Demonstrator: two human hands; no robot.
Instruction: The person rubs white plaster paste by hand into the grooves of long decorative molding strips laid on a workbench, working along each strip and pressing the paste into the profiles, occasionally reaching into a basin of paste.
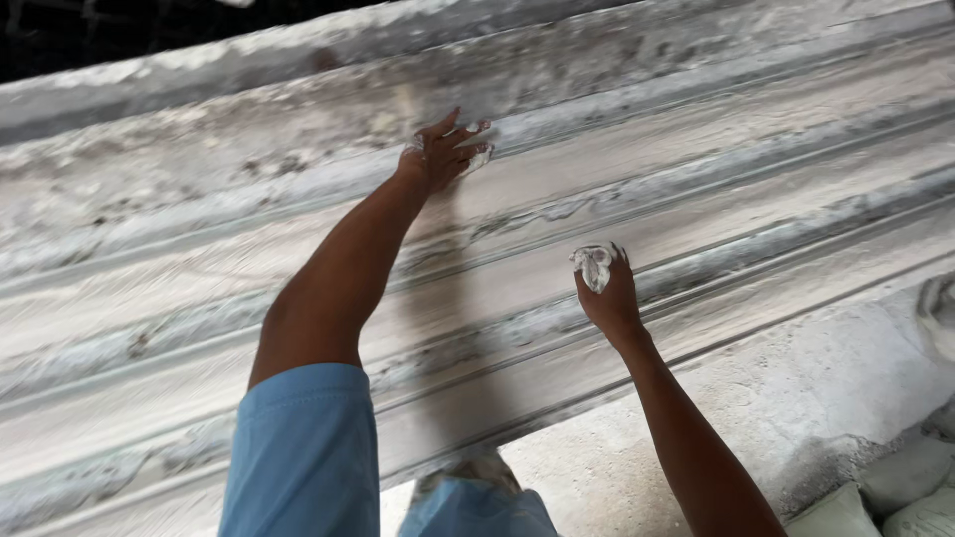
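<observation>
Grey-white plaster fills nearly the whole view: we look along a long moulding [696, 189] with parallel ridges and grooves running from lower left to upper right, its surface streaked, dusty and rough in patches. Below it, at lower right, lies a flat, grainy slab [796, 398], and pale sacks [895, 497] crowd the bottom right corner. Dark shadow sits beyond the top left edge. Our left hand [441, 151] reaches far up the moulding, arm stretched out from a blue sleeve [303, 452]; the hand is open, fingers spread and pressed flat against one of the upper ridges, holding nothing, with white plaster smeared on the fingertips [479, 156]. Our right hand [607, 293] is lower and nearer to us, resting against a middle groove of the moulding; it is closed into a loose fist around a lump of wet white plaster [593, 265], which bulges out at the top of the fist and touches the moulding. The two hands are well apart, with several ridges between them. A shadow of the left arm falls across the bands just beneath it.
</observation>
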